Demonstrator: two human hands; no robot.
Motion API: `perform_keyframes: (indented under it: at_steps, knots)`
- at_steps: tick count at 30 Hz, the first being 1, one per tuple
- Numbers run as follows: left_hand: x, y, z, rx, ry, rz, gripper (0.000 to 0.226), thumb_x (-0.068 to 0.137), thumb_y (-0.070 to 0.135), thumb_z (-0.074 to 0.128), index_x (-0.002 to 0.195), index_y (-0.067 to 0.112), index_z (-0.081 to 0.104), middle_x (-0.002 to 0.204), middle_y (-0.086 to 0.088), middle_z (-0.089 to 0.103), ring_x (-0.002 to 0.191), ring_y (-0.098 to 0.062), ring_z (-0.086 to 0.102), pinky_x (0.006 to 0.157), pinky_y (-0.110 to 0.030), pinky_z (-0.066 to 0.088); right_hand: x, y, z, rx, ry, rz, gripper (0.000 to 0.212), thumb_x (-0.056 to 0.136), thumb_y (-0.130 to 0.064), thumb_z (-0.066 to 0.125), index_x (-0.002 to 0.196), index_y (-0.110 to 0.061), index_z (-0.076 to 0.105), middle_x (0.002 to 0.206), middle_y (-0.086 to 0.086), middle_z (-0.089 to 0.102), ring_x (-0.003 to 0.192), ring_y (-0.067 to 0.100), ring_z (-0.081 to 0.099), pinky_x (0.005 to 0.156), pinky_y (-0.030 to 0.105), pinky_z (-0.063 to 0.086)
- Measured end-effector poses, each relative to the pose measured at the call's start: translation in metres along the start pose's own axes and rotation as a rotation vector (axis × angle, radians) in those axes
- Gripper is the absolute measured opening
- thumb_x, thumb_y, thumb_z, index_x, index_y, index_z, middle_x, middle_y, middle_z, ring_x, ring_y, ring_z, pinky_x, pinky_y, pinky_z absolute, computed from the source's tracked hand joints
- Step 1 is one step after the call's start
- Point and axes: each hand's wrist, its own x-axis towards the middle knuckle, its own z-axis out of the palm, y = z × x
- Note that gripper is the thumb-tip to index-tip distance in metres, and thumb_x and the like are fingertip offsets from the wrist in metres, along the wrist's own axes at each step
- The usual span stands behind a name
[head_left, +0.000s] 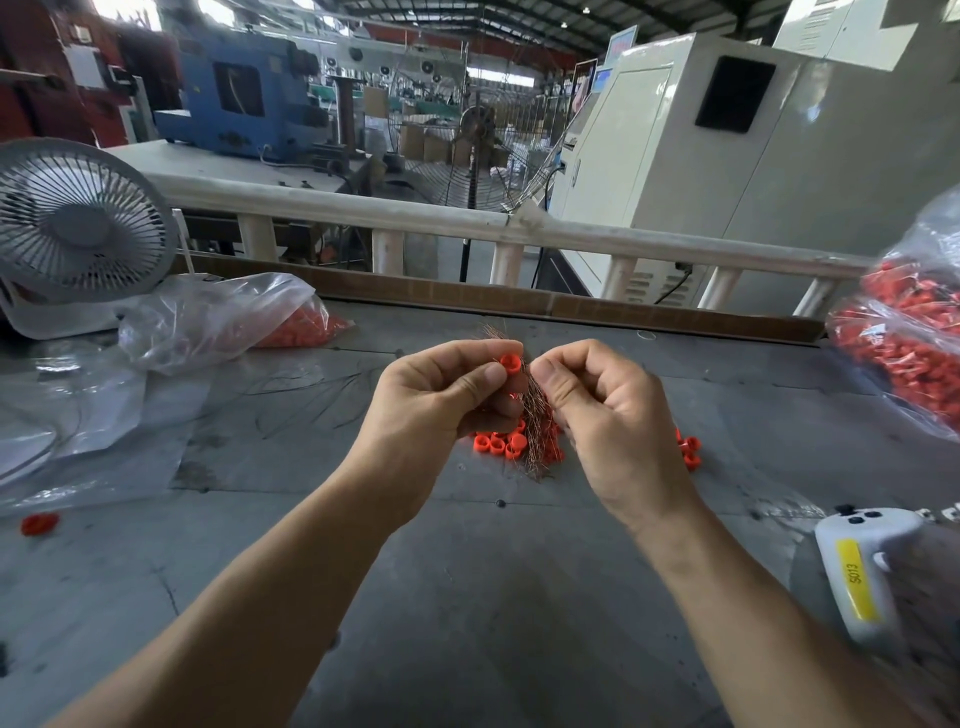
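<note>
My left hand (436, 400) pinches a small orange plastic cap (510, 362) between thumb and forefinger, above the grey table (467, 597). A bundle of thin copper wires (535, 415) hangs between my two hands. My right hand (597, 410) has its fingers curled and its thumb pressed against the wire bundle; which hand bears the bundle is hard to tell. Below the hands lies a small pile of orange caps (498, 442), with a few more caps (690, 451) to the right of my right hand.
A clear bag of orange caps (291, 327) lies at the left, near a white desk fan (78, 223). A fuller bag of orange parts (909, 343) sits at the right edge. A white handheld controller (857, 566) lies at the lower right. A stray orange cap (39, 523) lies at far left.
</note>
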Motion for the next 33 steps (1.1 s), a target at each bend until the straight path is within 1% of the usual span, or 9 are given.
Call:
perform_keyframes:
  at_steps: [5,11,15,19,22,24,26,29,33]
  knots:
    - [0.0005,-0.0010,-0.0007,0.043,-0.013,0.006,0.030,0.084,0.015,0.068,0.112,0.010,0.077,0.093,-0.018,0.075,0.078,-0.022,0.070,0.075,-0.034,0.061,0.0007,0.0010,0.0011,-0.051,0.003,-0.013,0.011,0.098,-0.022,0.071,0.087,-0.024,0.071,0.069,-0.011,0.070,0.061,-0.002,0.062,0.059,0.012,0.048]
    - [0.0019,-0.0020,-0.0014,0.061,-0.014,0.000,0.033,0.084,0.015,0.069,0.115,0.009,0.077,0.090,-0.021,0.072,0.077,-0.022,0.069,0.078,-0.037,0.061,0.0014,0.0009,-0.0003,-0.104,0.003,-0.029,0.013,0.094,-0.017,0.075,0.082,-0.019,0.072,0.057,-0.011,0.061,0.052,-0.001,0.053,0.054,0.012,0.042]
    - [0.0015,-0.0009,-0.0016,0.040,-0.012,-0.019,0.034,0.087,0.017,0.067,0.118,0.006,0.075,0.097,-0.028,0.071,0.077,-0.021,0.069,0.078,-0.036,0.061,0.0015,0.0012,-0.0016,-0.111,-0.004,-0.031,0.013,0.095,-0.015,0.074,0.083,-0.016,0.072,0.055,-0.016,0.059,0.051,-0.001,0.051,0.053,0.009,0.039]
    - [0.0017,-0.0013,-0.0022,-0.029,-0.022,-0.042,0.028,0.093,0.007,0.062,0.118,0.002,0.074,0.098,-0.021,0.073,0.075,-0.019,0.068,0.076,-0.034,0.061,0.0016,0.0002,-0.0021,-0.107,-0.010,-0.018,0.012,0.095,-0.018,0.074,0.084,-0.020,0.073,0.059,-0.007,0.064,0.053,0.000,0.053,0.054,0.014,0.043]
    - [0.0017,-0.0003,-0.0029,-0.079,-0.035,-0.068,0.031,0.089,0.008,0.065,0.118,0.002,0.074,0.099,-0.022,0.074,0.076,-0.020,0.069,0.074,-0.032,0.061,0.0020,0.0010,-0.0016,-0.076,0.008,0.011,0.010,0.095,-0.020,0.075,0.086,-0.022,0.075,0.071,0.009,0.073,0.059,0.018,0.064,0.058,0.027,0.054]
    - [0.0020,0.0004,-0.0032,-0.097,-0.039,-0.077,0.031,0.085,0.009,0.066,0.115,0.003,0.075,0.098,-0.022,0.074,0.076,-0.019,0.070,0.073,-0.031,0.061,0.0021,0.0019,-0.0018,-0.068,0.014,0.019,0.008,0.095,-0.021,0.075,0.087,-0.022,0.076,0.075,0.009,0.074,0.066,0.027,0.069,0.062,0.033,0.057]
    - [0.0020,0.0011,-0.0030,-0.110,-0.040,-0.083,0.030,0.084,0.008,0.067,0.112,0.003,0.076,0.097,-0.021,0.074,0.076,-0.019,0.071,0.072,-0.030,0.061,0.0019,0.0029,-0.0022,-0.043,0.005,0.036,0.008,0.095,-0.022,0.074,0.088,-0.021,0.076,0.075,0.006,0.075,0.064,0.018,0.068,0.059,0.025,0.056]
    - [0.0019,0.0016,-0.0023,-0.129,-0.037,-0.090,0.029,0.084,0.007,0.067,0.112,0.000,0.074,0.095,-0.020,0.075,0.075,-0.020,0.071,0.071,-0.030,0.061,0.0017,0.0038,-0.0019,0.015,-0.009,0.055,0.010,0.096,-0.023,0.072,0.087,-0.020,0.075,0.068,-0.006,0.072,0.059,0.001,0.062,0.057,0.013,0.049]
    - [0.0014,0.0028,-0.0007,-0.124,-0.037,-0.094,0.030,0.083,0.006,0.067,0.112,-0.001,0.073,0.094,-0.019,0.075,0.075,-0.020,0.072,0.070,-0.029,0.061,0.0025,0.0038,-0.0009,0.051,-0.002,0.058,0.011,0.096,-0.023,0.071,0.086,-0.020,0.075,0.062,-0.014,0.069,0.053,-0.001,0.060,0.053,0.009,0.045]
